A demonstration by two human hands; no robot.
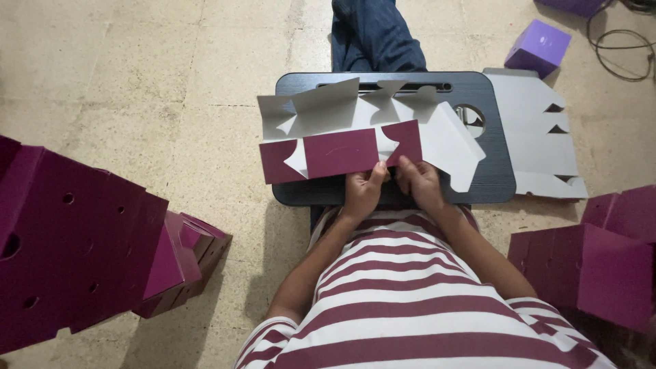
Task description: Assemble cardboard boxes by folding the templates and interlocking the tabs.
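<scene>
A flat die-cut cardboard box blank (342, 150), maroon outside and white inside, lies partly folded on a dark lap tray (492, 171) across my legs. My left hand (362, 191) and my right hand (418, 181) both pinch the near edge of the blank, close together, thumbs on the maroon flap. White flaps stand up at the far side of the blank.
Folded maroon boxes are stacked at the left (75, 239) and at the right (601, 260). Another flat blank (540, 130), white side up, lies right of the tray. A purple cube box (538, 45) and a cable (625, 41) sit at the far right on the stone floor.
</scene>
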